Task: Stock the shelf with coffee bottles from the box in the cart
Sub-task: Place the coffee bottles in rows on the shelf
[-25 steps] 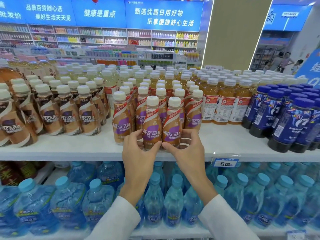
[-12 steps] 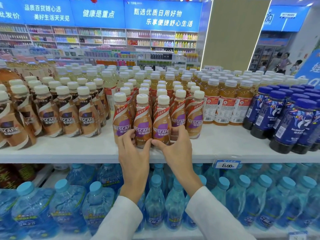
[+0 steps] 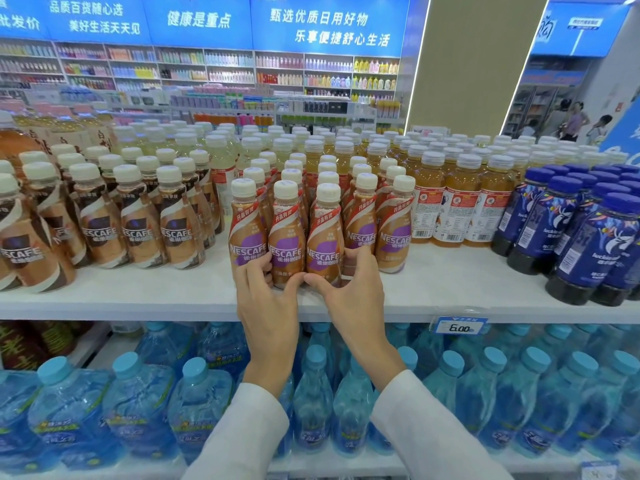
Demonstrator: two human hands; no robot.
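Purple-label Nescafe coffee bottles with white caps stand in rows on the white top shelf (image 3: 450,292). My left hand (image 3: 268,306) curls its fingers and thumb round the base of the front middle coffee bottle (image 3: 286,233). My right hand (image 3: 353,292) does the same round the coffee bottle to its right (image 3: 325,237). Both bottles stand upright on the shelf, in line with a third front coffee bottle (image 3: 246,230) on the left. The box and the cart are out of view.
Brown-label Nescafe bottles (image 3: 138,223) fill the shelf to the left, amber tea bottles (image 3: 460,202) and dark blue-capped bottles (image 3: 588,237) to the right. A bare strip of shelf runs along the front edge. Blue water bottles (image 3: 138,403) pack the shelf below. A 6.00 price tag (image 3: 459,326) hangs there.
Both hands have slid the two held bottles back and a little left along the shelf, into line with the front bottle on the left.
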